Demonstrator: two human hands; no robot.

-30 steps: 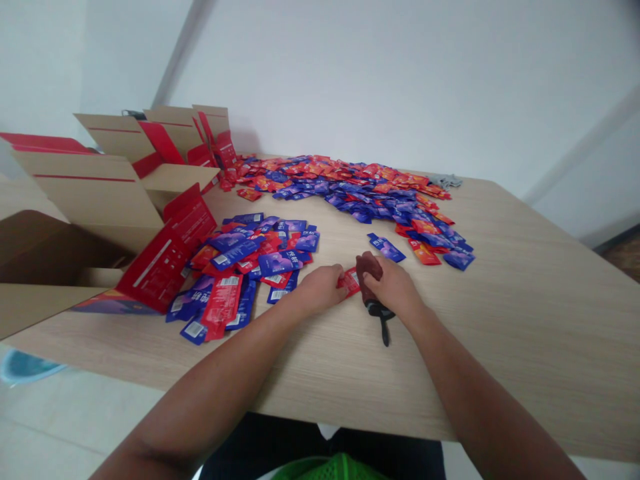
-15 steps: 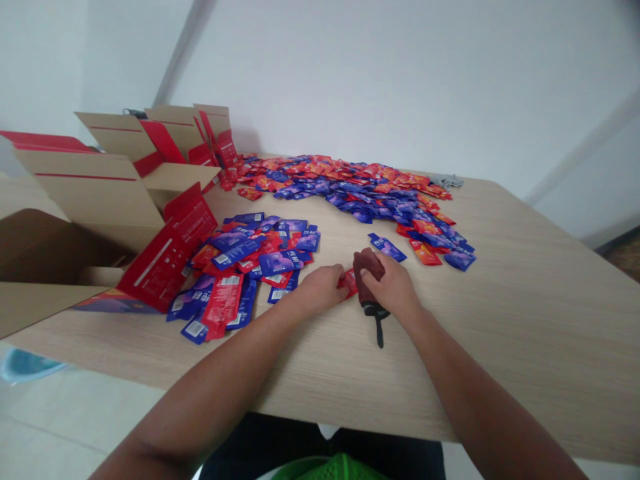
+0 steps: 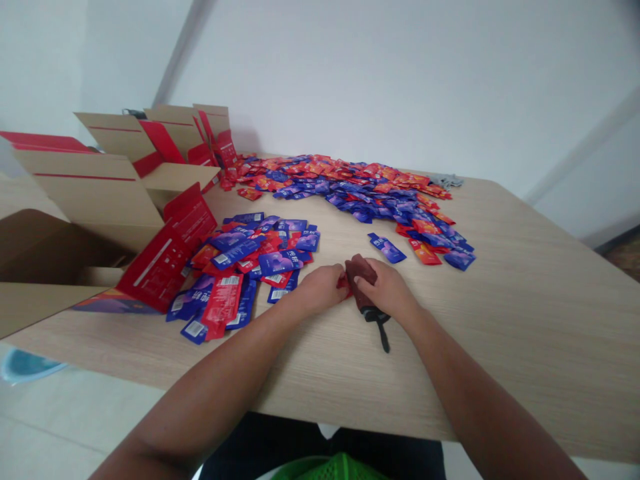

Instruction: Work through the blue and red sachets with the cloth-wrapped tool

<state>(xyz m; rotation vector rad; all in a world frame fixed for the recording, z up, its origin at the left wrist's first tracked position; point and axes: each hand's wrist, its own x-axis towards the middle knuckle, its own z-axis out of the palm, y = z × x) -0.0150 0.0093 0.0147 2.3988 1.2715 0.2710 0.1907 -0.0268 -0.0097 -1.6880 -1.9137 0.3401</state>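
Observation:
My left hand (image 3: 325,288) is closed in a pinch on a small red sachet (image 3: 343,288), most of which its fingers hide. Close beside it, my right hand (image 3: 389,287) grips a dark brown, rounded hand-sized object (image 3: 359,283) with a black lower end and a short black strap (image 3: 384,337) hanging toward me. I cannot make out what kind of thing it is. Its upper end meets the fingers of my left hand. Just beyond my right hand, a single blue sachet (image 3: 387,248) lies on the table.
To the left, blue and red sachets (image 3: 285,262) form a loose pile against an open cardboard box (image 3: 95,193). More open boxes (image 3: 173,127) stand behind it. A long heap of sachets (image 3: 350,190) curves along the back of the wooden table (image 3: 525,320). Grey cloth (image 3: 447,180) lies behind the heap.
My right hand and the brown object have shifted slightly left and toward me, closer to my left hand. The strap end swings right. Less of the red sachet shows.

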